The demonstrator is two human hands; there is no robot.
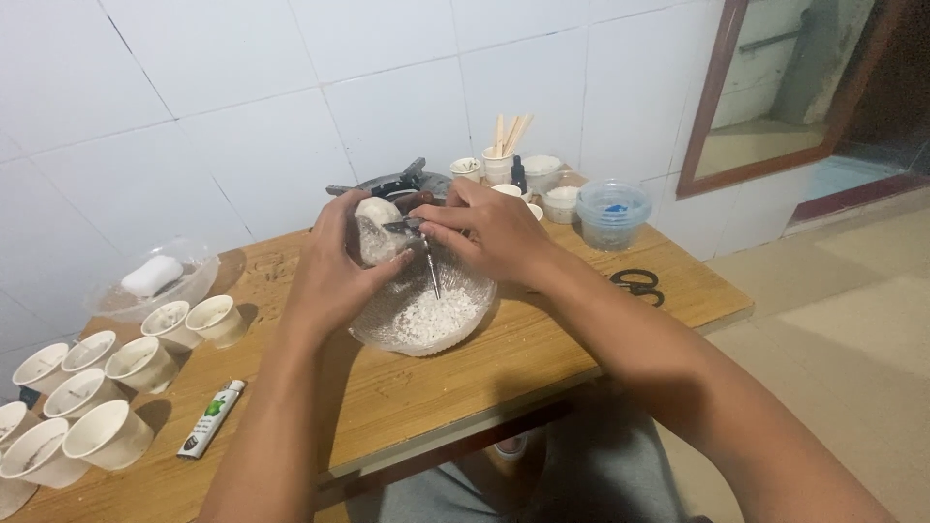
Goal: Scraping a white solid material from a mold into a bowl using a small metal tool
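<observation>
1. My left hand [334, 266] has its grip clamped on a white lump [374, 232], held over the glass bowl [475, 308].
2. My right hand [494, 232] has its grip pinched together on a thin metal blade [429, 261], tip pointing down into the bowl.
3. The bowl sits mid-counter, white crumbs [424, 318] inside.
4. Paper cups [107, 373] cluster at the counter's left edge; a lighter [211, 418] lies near the front edge.
5. Scissors [637, 285] lie near the right edge.

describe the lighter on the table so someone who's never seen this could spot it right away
On the wooden table, look near the front edge at the left, beside the cluster of white paper cups. The lighter lies flat there: a slim white stick with green markings, the only long, thin thing among round cups.
</observation>
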